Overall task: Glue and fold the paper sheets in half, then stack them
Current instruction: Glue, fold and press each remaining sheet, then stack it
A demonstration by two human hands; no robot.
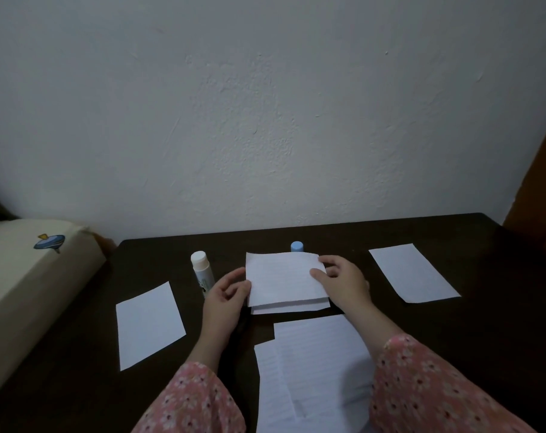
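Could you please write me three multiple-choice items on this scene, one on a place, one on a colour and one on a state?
1. Where does the white-capped glue stick stand?
A. Left of the folded sheet
B. On the sheet at the right
C. On the cushion

2. What colour is the cap behind the folded sheet?
A. Red
B. Light blue
C. Black

3. What state is the sheet between the hands in?
A. Crumpled into a ball
B. Rolled into a tube
C. Folded over, its lower layer showing at the near edge

Answers:
1 A, it stands upright just beyond the left hand.
2 B, a light blue cap shows above the sheet's far edge.
3 C, the left hand and the right hand hold its sides, and a second edge peeks out below.
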